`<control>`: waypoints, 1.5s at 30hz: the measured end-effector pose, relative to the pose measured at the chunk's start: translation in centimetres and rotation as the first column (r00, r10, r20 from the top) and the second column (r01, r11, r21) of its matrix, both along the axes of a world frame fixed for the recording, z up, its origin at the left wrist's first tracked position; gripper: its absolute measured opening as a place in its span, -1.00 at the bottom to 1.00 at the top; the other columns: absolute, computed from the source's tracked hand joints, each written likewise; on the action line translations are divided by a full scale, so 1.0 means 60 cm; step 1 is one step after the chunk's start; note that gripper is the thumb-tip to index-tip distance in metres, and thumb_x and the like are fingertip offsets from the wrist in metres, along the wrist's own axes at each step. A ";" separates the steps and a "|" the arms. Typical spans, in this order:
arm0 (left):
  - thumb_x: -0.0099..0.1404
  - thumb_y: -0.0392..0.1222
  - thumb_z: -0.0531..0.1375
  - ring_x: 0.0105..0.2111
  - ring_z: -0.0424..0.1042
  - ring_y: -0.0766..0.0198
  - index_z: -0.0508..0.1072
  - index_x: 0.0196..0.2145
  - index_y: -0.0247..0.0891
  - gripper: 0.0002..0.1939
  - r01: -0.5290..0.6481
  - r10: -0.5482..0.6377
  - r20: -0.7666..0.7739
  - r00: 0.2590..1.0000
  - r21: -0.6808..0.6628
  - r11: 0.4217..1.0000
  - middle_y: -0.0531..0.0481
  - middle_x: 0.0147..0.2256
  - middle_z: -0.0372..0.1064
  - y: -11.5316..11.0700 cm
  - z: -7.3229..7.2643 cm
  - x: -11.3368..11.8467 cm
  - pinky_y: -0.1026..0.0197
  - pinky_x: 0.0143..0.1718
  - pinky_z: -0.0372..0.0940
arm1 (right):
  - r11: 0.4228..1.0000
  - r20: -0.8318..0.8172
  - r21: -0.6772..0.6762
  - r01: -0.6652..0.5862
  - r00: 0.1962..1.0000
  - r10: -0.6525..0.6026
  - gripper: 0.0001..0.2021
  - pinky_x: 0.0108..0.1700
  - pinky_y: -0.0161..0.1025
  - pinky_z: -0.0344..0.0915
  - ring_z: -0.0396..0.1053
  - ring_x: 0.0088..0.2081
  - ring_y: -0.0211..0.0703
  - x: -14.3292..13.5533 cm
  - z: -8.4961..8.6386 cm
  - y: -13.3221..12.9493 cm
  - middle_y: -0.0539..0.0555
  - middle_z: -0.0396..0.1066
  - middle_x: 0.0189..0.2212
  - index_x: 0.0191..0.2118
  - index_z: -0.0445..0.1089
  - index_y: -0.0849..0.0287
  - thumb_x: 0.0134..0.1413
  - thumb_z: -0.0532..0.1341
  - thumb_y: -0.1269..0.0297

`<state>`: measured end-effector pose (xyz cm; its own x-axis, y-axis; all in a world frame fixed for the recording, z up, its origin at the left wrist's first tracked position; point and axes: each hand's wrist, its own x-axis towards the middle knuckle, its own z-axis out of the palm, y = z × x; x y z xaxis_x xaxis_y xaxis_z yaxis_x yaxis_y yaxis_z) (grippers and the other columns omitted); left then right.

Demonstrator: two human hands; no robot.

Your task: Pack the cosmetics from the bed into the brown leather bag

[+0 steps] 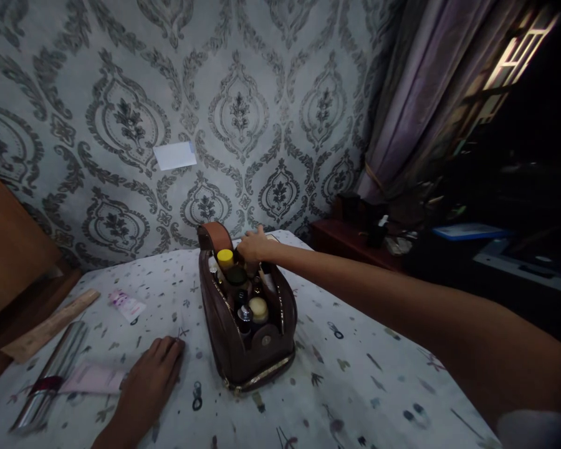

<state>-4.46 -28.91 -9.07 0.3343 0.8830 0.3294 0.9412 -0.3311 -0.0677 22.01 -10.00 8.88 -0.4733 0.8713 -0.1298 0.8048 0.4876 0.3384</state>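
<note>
A dark brown zip-up toiletry bag (212, 324) stands unzipped on a white patterned sheet (355, 386). Packed in it are several bottles and jars, among them a container with a yellow cap (225, 259) and a jar with a cream lid (258, 309). At the bag's far end, my right hand (256, 244) reaches in over the rim with curled fingers; what they grip, if anything, is hidden. My left hand (154, 371) rests palm down on the sheet left of the bag, holding nothing. Just beside it lies a pale pink tube (93, 379), its cap end partly behind the hand.
Farther left lie a silver cylinder with a dark red band (53, 374), a small pink-and-white tube (127, 305) and a long flat tan strip (51, 327). Brown wooden furniture (14, 249) borders the left side. A patterned wall (243, 112) rises behind; a purple curtain (421, 93) hangs right.
</note>
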 end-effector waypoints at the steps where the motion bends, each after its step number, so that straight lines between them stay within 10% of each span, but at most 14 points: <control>1: 0.42 -0.28 -0.04 -0.15 0.40 0.15 0.42 -0.04 -0.20 -0.71 -0.001 0.001 -0.002 1.000 0.000 1.000 -0.07 -0.12 0.40 0.000 0.000 0.000 0.11 -0.14 0.36 | 1.000 -0.021 -0.019 0.010 1.000 -0.011 -0.52 0.17 0.13 0.16 0.27 0.16 0.23 0.001 0.003 0.001 0.27 0.42 0.08 0.02 0.49 0.18 -0.14 0.36 0.30; 45: 0.42 -0.30 -0.06 -0.16 0.36 0.17 0.43 -0.06 -0.18 -0.69 -0.022 0.023 0.029 0.999 -0.032 0.999 -0.08 -0.14 0.40 -0.003 0.006 0.007 0.13 -0.17 0.33 | 0.996 0.131 0.061 -0.072 0.989 0.063 -0.54 0.22 0.33 -0.03 0.15 0.24 0.32 -0.007 -0.023 0.013 0.32 0.34 0.15 0.04 0.48 0.17 -0.04 0.32 0.21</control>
